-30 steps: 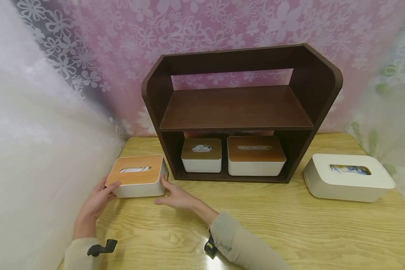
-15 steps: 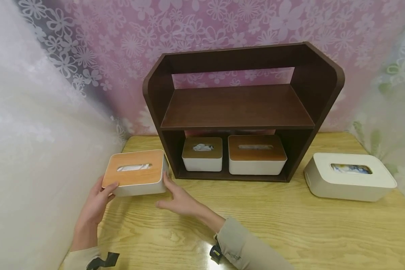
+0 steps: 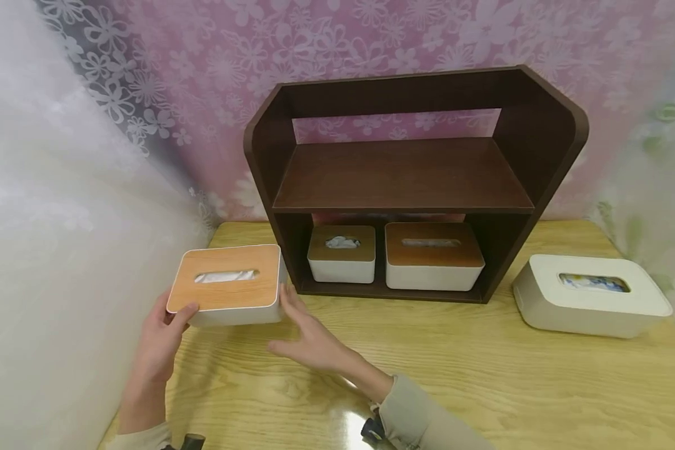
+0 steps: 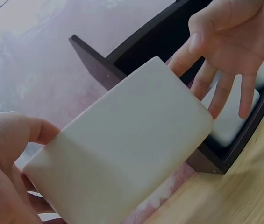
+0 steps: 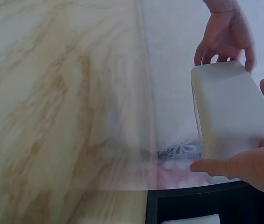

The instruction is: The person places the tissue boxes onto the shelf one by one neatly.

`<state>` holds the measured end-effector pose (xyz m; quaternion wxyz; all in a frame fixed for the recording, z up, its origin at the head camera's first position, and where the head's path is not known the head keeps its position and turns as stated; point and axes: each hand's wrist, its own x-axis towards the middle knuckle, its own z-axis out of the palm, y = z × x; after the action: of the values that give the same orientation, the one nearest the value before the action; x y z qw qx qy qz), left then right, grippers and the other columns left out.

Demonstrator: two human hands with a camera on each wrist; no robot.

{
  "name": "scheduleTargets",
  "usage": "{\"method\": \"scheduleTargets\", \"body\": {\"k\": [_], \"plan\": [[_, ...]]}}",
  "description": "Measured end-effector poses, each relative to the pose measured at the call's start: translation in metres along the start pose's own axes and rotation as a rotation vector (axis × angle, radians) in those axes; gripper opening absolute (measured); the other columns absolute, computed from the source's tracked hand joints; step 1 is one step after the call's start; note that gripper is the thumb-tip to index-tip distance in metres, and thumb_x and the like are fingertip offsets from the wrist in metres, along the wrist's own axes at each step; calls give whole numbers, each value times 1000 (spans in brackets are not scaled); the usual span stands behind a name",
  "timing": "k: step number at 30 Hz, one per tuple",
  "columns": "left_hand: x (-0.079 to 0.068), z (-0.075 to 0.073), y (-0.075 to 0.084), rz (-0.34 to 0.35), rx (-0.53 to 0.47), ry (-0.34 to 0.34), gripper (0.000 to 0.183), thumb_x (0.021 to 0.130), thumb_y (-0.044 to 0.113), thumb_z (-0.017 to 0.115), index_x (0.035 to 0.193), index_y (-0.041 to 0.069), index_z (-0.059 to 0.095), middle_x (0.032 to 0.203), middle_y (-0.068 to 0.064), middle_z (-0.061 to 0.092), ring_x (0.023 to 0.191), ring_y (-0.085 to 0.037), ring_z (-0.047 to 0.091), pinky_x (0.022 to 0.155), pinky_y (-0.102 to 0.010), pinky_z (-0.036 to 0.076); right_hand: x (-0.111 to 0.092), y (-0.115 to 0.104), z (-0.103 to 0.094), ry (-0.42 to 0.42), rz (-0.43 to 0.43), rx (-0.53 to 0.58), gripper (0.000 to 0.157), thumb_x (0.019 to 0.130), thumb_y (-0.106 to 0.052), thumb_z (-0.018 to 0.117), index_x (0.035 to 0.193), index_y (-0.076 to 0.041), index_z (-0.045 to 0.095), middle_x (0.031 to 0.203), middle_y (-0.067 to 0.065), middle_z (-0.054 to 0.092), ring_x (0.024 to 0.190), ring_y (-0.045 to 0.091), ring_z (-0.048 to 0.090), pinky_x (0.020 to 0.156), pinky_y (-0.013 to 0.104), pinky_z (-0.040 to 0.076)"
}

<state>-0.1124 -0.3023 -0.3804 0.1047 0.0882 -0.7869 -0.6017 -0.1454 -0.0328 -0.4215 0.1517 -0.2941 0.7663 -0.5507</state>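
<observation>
A white tissue box with a light wood lid [image 3: 225, 294] is held up over the left part of the table, left of the shelf. White tissue shows in its slot. My left hand [image 3: 160, 344] grips its left end, the thumb over the lid's front corner. Against the right end press the fingers of my right hand [image 3: 317, 344], straight, with the thumb held away from the box. In the left wrist view, the right fingers [image 4: 223, 91] are spread along the white box's [image 4: 127, 140] far end. The right wrist view shows the box [image 5: 234, 107] between both hands.
A dark brown two-tier shelf [image 3: 405, 175] stands at the back of the wooden table [image 3: 455, 375]. Its lower tier holds a small tissue box [image 3: 342, 272] and a wider one [image 3: 434, 278]. A cream tissue box [image 3: 590, 322] sits at the right. A pale curtain [image 3: 79, 250] borders the left.
The wood-lidded tissue box has risen off the table between both hands, its lid tilting more towards me. The right thumb has moved further from it. The view has shifted slightly.
</observation>
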Motion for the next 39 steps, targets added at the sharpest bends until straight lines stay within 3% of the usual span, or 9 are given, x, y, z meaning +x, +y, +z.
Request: {"method": "scheduleTargets", "body": {"k": [5, 9, 18, 25, 29, 34, 39], "plan": [[-5, 9, 7, 18, -97, 81, 57, 100, 16, 59, 150, 2, 37, 122, 8, 53, 104, -7, 52, 85, -15, 42, -11, -8, -4, 6, -26, -16, 97, 91, -40, 68, 158, -34, -2, 165, 0, -13, 151, 31, 0, 113, 64, 19], [-12, 9, 11, 59, -146, 94, 56, 101, 14, 56, 151, 2, 36, 124, 7, 53, 107, -9, 51, 87, -17, 41, -18, -16, -5, -3, -57, -9, 98, 91, -40, 68, 158, -33, -3, 164, -3, -16, 151, 29, -2, 113, 64, 18], [-25, 11, 22, 184, -152, 36, 57, 98, 1, 56, 151, 2, 37, 125, 5, 55, 107, -13, 48, 90, -19, 39, -35, -30, -10, 23, -75, 31, 99, 92, -37, 69, 157, -35, -6, 164, -8, -16, 151, 19, -7, 115, 62, 14], [-32, 15, 32, 342, 50, -9, 83, 82, -10, 73, 153, 15, 38, 132, -1, 54, 107, -17, 49, 89, -17, 43, -45, -38, -18, 89, -93, 49, 103, 90, -33, 70, 158, -35, -7, 164, -10, -14, 151, 18, -5, 116, 57, 16], [-31, 18, 38, 432, 100, -19, 90, 78, -12, 76, 154, 17, 37, 139, -3, 52, 110, -16, 47, 91, -18, 43, -48, -44, -26, 115, -125, 46, 102, 91, -29, 69, 158, -34, -7, 164, -10, -12, 151, 16, -6, 117, 56, 13], [-30, 20, 43, 526, 40, -73, 93, 76, -22, 71, 155, 10, 35, 146, -10, 46, 114, -17, 47, 93, -19, 44, -51, -49, -33, 151, -162, 126, 98, 93, -15, 66, 159, -30, -5, 165, -8, -12, 152, 16, -1, 115, 50, 26], [-30, 27, 47, 610, -42, -129, 92, 73, -28, 67, 153, 5, 36, 149, -17, 42, 115, -20, 47, 93, -22, 45, -55, -50, -40, 239, -233, 182, 94, 93, -2, 63, 160, -26, 3, 166, -2, -2, 149, 24, 18, 110, 49, 37]]}}
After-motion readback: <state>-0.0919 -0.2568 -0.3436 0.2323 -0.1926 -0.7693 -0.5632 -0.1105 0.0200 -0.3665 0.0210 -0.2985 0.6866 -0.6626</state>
